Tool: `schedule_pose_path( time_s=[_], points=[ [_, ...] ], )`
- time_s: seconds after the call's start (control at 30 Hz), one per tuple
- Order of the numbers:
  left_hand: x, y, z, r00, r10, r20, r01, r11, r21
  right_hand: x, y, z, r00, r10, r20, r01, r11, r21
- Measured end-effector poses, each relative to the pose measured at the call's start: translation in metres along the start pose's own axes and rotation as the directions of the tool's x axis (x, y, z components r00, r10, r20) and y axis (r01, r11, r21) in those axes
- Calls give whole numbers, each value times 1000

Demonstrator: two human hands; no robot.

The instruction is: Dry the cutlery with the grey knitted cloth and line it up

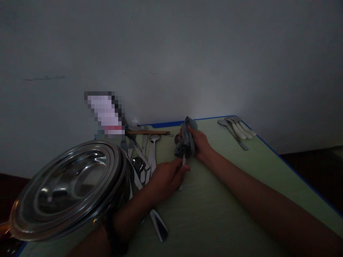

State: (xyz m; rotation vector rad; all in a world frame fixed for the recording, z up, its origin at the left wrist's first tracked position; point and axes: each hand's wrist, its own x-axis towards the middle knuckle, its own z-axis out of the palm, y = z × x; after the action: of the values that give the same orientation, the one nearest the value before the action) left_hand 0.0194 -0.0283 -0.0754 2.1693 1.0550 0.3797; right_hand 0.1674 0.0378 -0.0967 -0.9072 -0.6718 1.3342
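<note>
My left hand [171,176] is closed round the flat metal handle of a piece of cutlery [184,159], whose end sticks out below my fingers. A crumpled grey patterned cloth [188,139] covers its other end, so I cannot tell its kind. Gripping that cloth from the right is my right hand [199,141], closed, with its thumb on top. Just left of my hands lies a loose heap of metal cutlery, with a spoon [154,139] among it. A wide metal handle [159,225] pokes out below my left forearm.
Stacked shiny metal bowls [72,178] fill the left of the green table [214,207]. Chopsticks [150,132] lie behind the cutlery heap. White-handled forks [239,130] and a spoon [232,132] rest at the back right. A pixelated upright object [105,112] stands against the wall.
</note>
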Motion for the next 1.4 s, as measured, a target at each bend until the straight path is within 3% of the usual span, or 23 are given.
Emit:
schedule_pose_path(
  time_s=[0.27,0.53,0.67,0.77,0.8,0.87,0.93,0.97,1.07,1.13,1.2,1.27,1.4],
  points=[
    [1,-1,2,995,-15,-94,20,998,51,-20,8,15,999,32,13,-32,999,-44],
    [-6,6,1,981,26,-193,5,987,158,-32,-14,28,998,-1,70,4,1000,-31],
    [-15,30,-19,976,72,-207,-30,979,200,-43,-39,38,975,-127,182,159,972,-172],
    [-27,52,-50,971,93,-222,-55,984,169,-55,-60,41,940,-232,249,296,918,-264],
    [-32,58,-62,966,63,-251,-44,996,83,-60,-67,42,932,-249,265,322,903,-285],
    [-39,66,-88,918,33,-396,-54,998,-44,-69,-80,42,912,-253,323,359,874,-329],
    [-40,70,-111,820,28,-572,-83,994,-69,-76,-95,46,871,-235,432,409,834,-371],
    [-38,72,-121,773,36,-633,-104,992,-69,-79,-103,49,837,-219,501,446,805,-392],
    [-29,81,-139,699,92,-709,-192,979,-63,-83,-124,62,696,-129,707,574,690,-440],
    [-22,91,-140,656,138,-742,-275,959,-64,-85,-135,71,609,-42,792,636,622,-456],
    [-18,100,-135,619,164,-768,-373,922,-104,-86,-142,76,553,34,833,675,568,-471],
    [-17,104,-129,558,193,-807,-353,935,-20,-87,-147,75,529,81,845,704,514,-490],
    [-17,100,-119,583,465,-666,-322,885,336,-90,-155,64,542,117,832,736,410,-538]
  ],
)
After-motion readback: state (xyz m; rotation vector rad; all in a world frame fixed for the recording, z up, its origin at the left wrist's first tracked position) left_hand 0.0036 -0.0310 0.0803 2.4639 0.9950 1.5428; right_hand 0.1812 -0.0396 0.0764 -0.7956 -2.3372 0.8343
